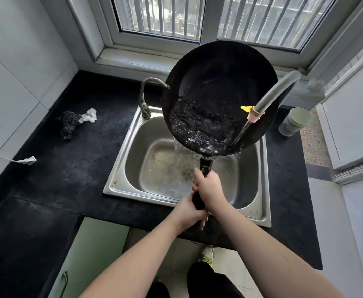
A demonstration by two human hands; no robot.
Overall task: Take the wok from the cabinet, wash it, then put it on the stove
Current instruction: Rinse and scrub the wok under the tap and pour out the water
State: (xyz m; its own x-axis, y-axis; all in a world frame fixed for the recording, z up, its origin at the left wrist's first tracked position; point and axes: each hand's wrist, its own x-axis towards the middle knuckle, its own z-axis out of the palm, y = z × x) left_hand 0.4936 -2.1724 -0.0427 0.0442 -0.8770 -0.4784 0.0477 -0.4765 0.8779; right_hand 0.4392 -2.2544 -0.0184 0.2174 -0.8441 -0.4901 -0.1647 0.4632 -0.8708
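Note:
A black wok (219, 82) is held tilted over the steel sink (120, 179), its far rim raised. Dark water pools in its near side and spills over the lower rim into the basin. A grey hose (270, 97) with a yellow clip runs a stream of water into the wok. Both hands grip the black handle: my right hand (208, 186) is higher up, near the wok, and my left hand (187, 211) is at the handle's end.
A curved steel tap (146, 95) stands at the sink's back left corner. A dark scouring pad (68, 123) and a white rag lie on the black counter (58, 179) to the left. A white cup (294, 121) stands at the right. A plug lies at the far left.

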